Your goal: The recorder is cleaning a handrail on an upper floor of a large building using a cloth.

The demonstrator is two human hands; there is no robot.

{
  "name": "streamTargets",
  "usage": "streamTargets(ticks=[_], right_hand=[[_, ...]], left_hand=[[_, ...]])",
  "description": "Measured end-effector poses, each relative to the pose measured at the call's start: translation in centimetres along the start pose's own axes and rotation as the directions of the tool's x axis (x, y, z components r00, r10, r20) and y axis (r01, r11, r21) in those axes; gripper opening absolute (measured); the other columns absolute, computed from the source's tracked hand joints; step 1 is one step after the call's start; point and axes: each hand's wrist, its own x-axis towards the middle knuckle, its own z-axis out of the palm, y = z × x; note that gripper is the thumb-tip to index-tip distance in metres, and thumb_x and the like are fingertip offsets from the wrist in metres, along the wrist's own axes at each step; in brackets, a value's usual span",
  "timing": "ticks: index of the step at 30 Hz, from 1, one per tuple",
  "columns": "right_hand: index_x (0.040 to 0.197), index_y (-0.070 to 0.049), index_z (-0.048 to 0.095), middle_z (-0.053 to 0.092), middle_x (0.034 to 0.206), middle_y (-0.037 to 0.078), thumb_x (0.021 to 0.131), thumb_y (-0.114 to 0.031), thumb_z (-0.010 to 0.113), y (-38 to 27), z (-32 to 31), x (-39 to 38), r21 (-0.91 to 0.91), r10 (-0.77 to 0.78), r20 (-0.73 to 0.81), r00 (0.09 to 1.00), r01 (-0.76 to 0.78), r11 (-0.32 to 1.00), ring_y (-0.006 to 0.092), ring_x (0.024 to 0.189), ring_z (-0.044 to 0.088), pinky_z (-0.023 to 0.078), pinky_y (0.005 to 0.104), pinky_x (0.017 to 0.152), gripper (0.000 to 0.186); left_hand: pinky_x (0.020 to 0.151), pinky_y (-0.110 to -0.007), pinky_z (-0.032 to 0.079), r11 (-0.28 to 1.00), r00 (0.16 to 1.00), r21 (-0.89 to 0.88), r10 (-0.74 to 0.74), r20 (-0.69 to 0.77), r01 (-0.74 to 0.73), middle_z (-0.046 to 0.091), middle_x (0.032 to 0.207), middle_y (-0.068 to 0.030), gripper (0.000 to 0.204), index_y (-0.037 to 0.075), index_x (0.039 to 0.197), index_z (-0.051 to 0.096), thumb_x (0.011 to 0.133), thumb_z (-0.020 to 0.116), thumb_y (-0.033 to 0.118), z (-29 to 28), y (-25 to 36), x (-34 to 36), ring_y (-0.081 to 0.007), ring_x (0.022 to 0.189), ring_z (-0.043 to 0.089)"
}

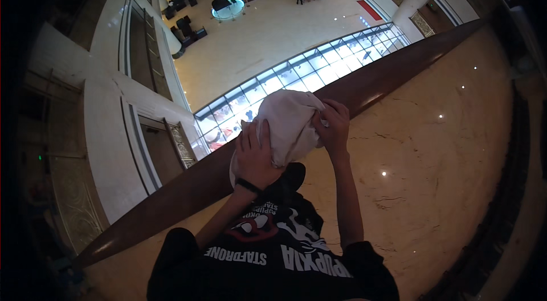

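A bunched white cloth point(289, 121) lies over the brown handrail in front of me, its folds gathered toward the right side. My left hand point(257, 153), with a dark band at the wrist, grips the cloth's left side, fingers laid across it. At the cloth's upper right edge, my right hand point(333, 124) pinches a fold between curled fingers and thumb. Part of the cloth hangs below my left hand on my side of the rail. What lies inside or under the folds is hidden.
The wide brown handrail point(393, 76) runs diagonally from lower left to upper right. Beyond it, far below, are a glass panel grid point(310, 70) and a lobby floor with a round lit platform point(228, 9), dark seats and people. Shiny beige marble point(421, 187) lies on my right.
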Motion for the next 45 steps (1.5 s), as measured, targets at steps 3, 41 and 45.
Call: streamTargets(ticks=[3, 41, 45], right_hand=[[0.092, -0.004, 0.072, 0.075, 0.097, 0.007, 0.078, -0.006, 0.076, 5.7, -1.6, 0.5, -0.02, 0.056, -0.078, 0.995, -0.058, 0.998, 0.0284, 0.104, 0.065, 0.049, 0.0415, 0.089, 0.015], [0.106, -0.01, 0.074, 0.069, 0.096, 0.008, 0.075, 0.008, 0.062, 66.1, -24.4, 28.5, -0.166, 0.08, -0.089, 0.993, -0.093, 0.982, 0.029, 0.094, 0.063, 0.051, 0.042, 0.084, 0.037], [0.106, -0.011, 0.074, 0.069, 0.095, 0.007, 0.076, 0.007, 0.063, 73.8, -27.2, 30.0, -0.156, 0.059, -0.132, 0.99, -0.08, 0.985, 0.0284, 0.095, 0.063, 0.051, 0.0414, 0.084, 0.037]], left_hand=[[0.114, -0.058, 0.029, 0.999, 0.999, 0.004, 0.043, 0.018, -0.043, 0.04, 0.15, -0.0262, 0.116, 0.002, 0.154, 0.034, 0.066, 0.083, 0.058, 2.3, 3.9, 4.0, -0.0453, 0.139, 0.038], [0.116, -0.056, 0.032, 0.982, 0.984, -0.149, 0.131, 0.117, -0.113, 0.035, 0.155, -0.029, 0.122, 0.001, 0.159, 0.021, 0.072, 0.08, 0.062, 26.2, 50.7, 51.9, -0.0493, 0.147, 0.032], [0.118, -0.056, 0.031, 0.992, 0.991, -0.093, 0.094, 0.099, -0.085, 0.035, 0.155, -0.0286, 0.121, 0.0, 0.159, 0.023, 0.072, 0.08, 0.063, 29.9, 56.9, 56.0, -0.0485, 0.148, 0.031]])
